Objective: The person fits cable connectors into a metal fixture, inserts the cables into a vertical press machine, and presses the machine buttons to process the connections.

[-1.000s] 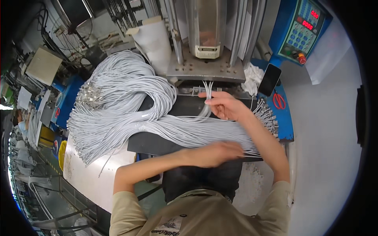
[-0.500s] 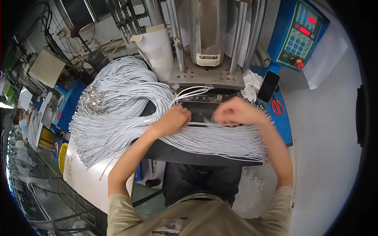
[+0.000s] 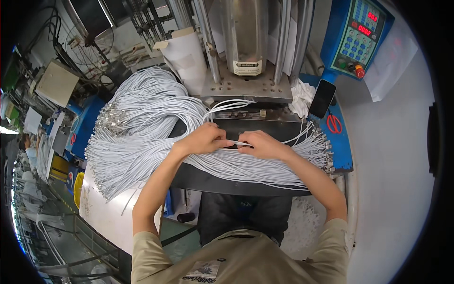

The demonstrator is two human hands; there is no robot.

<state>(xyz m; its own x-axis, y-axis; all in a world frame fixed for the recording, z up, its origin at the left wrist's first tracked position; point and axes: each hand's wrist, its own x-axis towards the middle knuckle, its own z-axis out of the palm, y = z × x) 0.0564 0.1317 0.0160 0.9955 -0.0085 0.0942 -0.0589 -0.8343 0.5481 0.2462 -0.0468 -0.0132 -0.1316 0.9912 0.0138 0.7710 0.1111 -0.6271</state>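
A large heap of thin white cables (image 3: pixel 137 142) with metal-tipped ends curves over the black work surface in front of me. My left hand (image 3: pixel 206 138) pinches a white cable (image 3: pixel 239 142) between thumb and fingers. Close beside it, my right hand (image 3: pixel 259 144) grips the same cable, so a short stretch shows between both sets of fingertips. Whether it is one cable or a few is too small to tell. Just beyond my hands, several white cable ends (image 3: pixel 231 104) lead under the metal plate of a press (image 3: pixel 250 90).
At the right stands a blue control box (image 3: pixel 357 42) with buttons and a red display. A black phone (image 3: pixel 322 98), red-handled scissors (image 3: pixel 334 124) and crumpled white cloth (image 3: pixel 301 98) lie below it. A white roll (image 3: pixel 187 59) stands left of the press. Another person (image 3: pixel 31 149) sits far left.
My right hand, blurred before, has come down and left to the cable by my left hand. A cable now trails right beneath it toward the metal ends. The display digits changed.
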